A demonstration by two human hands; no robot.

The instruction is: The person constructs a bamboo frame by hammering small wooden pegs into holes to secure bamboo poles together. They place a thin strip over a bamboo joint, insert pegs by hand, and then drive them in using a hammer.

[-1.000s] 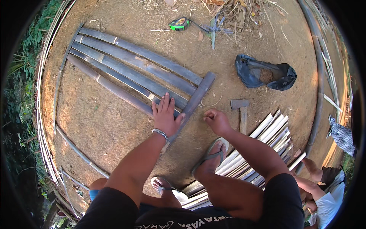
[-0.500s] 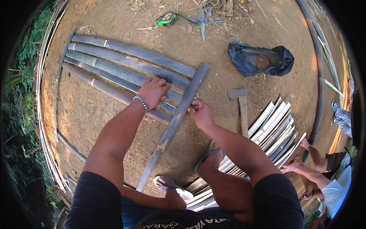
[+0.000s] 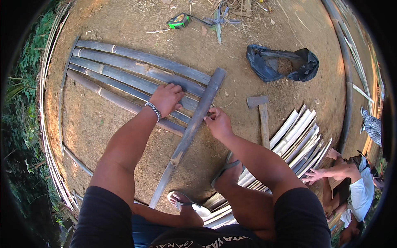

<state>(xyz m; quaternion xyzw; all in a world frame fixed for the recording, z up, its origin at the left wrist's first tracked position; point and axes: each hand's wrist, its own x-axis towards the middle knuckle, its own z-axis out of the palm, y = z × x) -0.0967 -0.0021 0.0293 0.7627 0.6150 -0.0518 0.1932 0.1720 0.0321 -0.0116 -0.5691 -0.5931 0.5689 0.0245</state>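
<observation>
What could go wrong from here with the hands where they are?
The left hand rests on the bamboo slats bare-skinned, so a split edge might cut or splinter it.
The right hand has its fingertips close against the crosspiece; if that rolls or shifts, they could get pinched.
The sandalled right foot stands beside the stack of split bamboo, whose edges might scrape it.

The left hand (image 3: 166, 100) hides a stretch of the bamboo slats (image 3: 120, 76) beneath it. Whether the right hand (image 3: 219, 123) pinches anything beside the crossbar (image 3: 195, 120) is too small to tell. Below that hand, the right forearm (image 3: 260, 159) and leg (image 3: 252, 198) cover part of the pale strips (image 3: 294, 133) (a thick bundle); far to its right, the view's dark rim crops a co-worker (image 3: 359, 198).
</observation>
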